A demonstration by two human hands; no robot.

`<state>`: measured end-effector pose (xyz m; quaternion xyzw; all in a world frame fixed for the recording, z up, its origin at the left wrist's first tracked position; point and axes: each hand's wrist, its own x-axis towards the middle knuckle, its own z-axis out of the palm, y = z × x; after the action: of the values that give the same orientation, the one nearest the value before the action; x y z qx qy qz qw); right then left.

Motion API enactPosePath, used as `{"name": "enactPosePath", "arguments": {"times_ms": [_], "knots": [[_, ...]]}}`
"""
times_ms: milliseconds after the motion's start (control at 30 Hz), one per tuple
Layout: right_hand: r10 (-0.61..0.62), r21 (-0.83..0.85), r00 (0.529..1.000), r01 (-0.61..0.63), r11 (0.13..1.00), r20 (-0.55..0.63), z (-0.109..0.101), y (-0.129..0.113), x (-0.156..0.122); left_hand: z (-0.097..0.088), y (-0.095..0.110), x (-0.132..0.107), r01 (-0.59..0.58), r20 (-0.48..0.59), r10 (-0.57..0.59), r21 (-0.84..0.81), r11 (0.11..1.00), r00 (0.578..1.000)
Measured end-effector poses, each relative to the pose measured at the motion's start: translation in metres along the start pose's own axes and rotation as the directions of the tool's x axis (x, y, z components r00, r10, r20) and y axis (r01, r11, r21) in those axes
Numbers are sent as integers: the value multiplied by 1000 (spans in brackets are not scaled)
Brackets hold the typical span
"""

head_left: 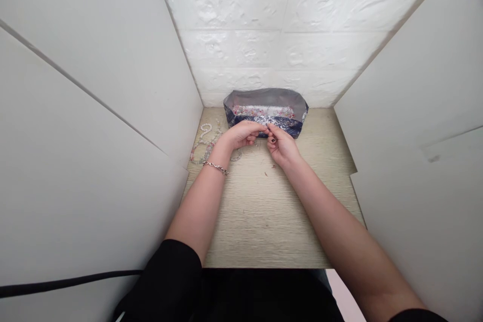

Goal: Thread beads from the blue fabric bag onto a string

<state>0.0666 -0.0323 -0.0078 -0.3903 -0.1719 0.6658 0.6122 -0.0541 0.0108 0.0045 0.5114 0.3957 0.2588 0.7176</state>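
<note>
My left hand [242, 134] and my right hand [282, 145] meet at their fingertips, just in front of a dark blue patterned pouch [301, 119]. Thumb and forefinger of each are pinched together; whatever lies between them is too small to make out. Small pink, red and clear beads [279, 110] fill the open pouch. Left of my left hand, strung beads [198, 153] in pale and pinkish tones lie in loops, with a white bead strand [206, 130] among them. Part of these strands is hidden behind my left wrist, which wears a chain bracelet [216, 166].
The light wood-grain tabletop [264, 226] sits between a white panel [113, 85] on the left and another panel [411, 90] on the right. A white brick-textured wall [279, 25] closes the back. A few reddish specks [266, 174] lie on the table. A black cable [68, 279] runs at lower left.
</note>
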Motion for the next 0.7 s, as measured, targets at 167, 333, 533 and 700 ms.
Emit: {"name": "enactPosePath", "arguments": {"times_ms": [167, 333, 533, 700], "knots": [[-4, -40, 1000, 5, 999, 24, -1, 1, 0, 0, 0, 0, -1, 6, 1, -8, 1000, 1000], [-3, -64, 1000, 5, 998, 18, 1, 1, -1, 0, 1, -1, 1, 13, -1, -21, 1000, 1000], [-41, -122, 999, 42, 992, 10, 1, 2, -1, -1, 2, -3, 17, 24, -16, -32, 999, 1000], [-84, -138, 996, 85, 987, 15, 0, 4, 1, 1, 3, -4, 30, 17, -30, -15, 999, 999]]}}
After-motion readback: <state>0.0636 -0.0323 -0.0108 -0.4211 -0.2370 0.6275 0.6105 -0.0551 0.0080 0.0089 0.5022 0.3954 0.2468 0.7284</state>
